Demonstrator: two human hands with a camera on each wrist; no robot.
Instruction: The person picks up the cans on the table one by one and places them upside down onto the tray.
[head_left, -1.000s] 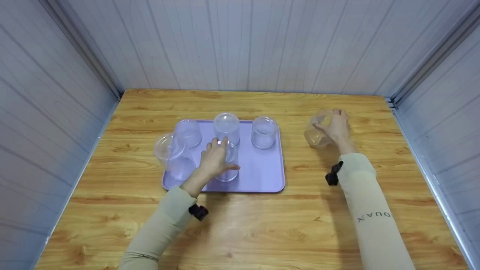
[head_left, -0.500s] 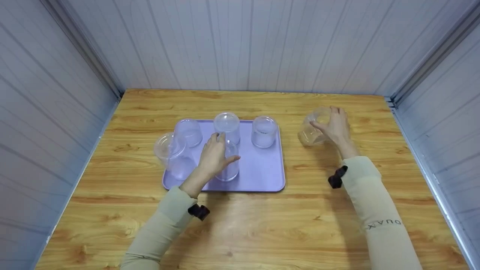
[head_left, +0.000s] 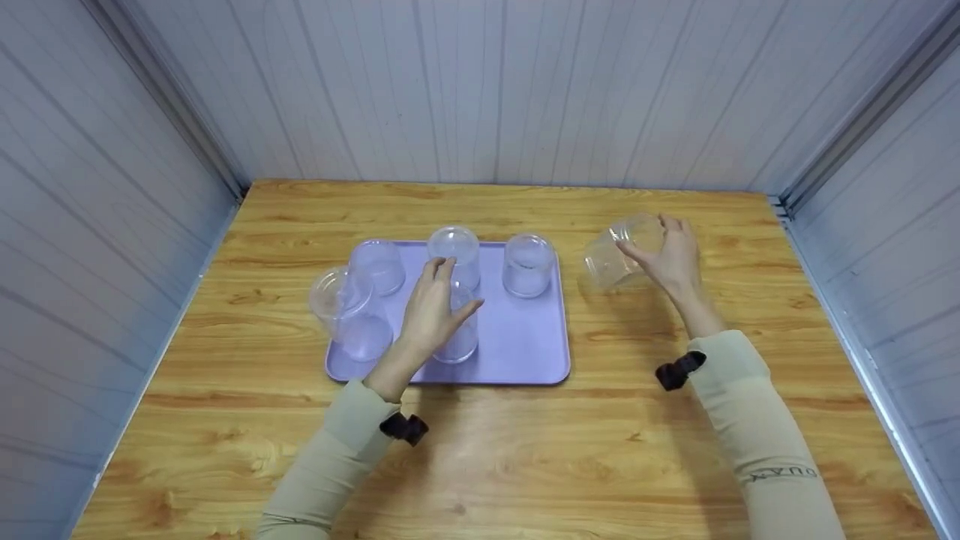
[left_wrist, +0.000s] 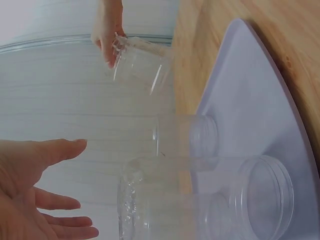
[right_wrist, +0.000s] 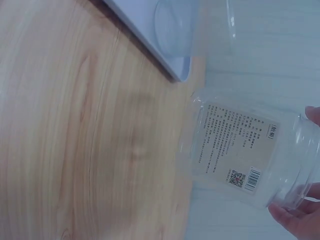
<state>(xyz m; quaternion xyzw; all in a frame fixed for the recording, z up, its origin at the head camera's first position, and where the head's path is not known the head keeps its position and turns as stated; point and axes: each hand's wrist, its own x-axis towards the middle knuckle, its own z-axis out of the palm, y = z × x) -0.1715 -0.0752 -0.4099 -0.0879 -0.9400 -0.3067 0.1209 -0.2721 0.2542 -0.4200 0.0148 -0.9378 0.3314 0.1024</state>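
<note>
My right hand (head_left: 676, 259) grips a clear plastic jar (head_left: 619, 251) by its neck, off the table's right side. The jar is tilted, its base towards the tray. In the right wrist view it bears a printed label (right_wrist: 237, 147) with a barcode. My left hand (head_left: 429, 311) hovers over the front middle jar (head_left: 459, 341), fingers spread and thumb out. The left wrist view shows a gap between that hand (left_wrist: 30, 185) and the jar (left_wrist: 200, 185), which stands neck down on the lilac tray (head_left: 525, 352). The hand partly hides this jar in the head view.
Several other clear jars stand on the tray: back left (head_left: 377, 266), back middle (head_left: 454, 247), back right (head_left: 528, 266) and front left (head_left: 341, 296). The wooden table (head_left: 510, 457) is enclosed by pale panel walls (head_left: 480, 90) at the back and both sides.
My right hand has turned its jar, the base swinging left towards the tray and up. My left hand has risen slightly from the front middle jar. The jars on the tray have stayed put.
</note>
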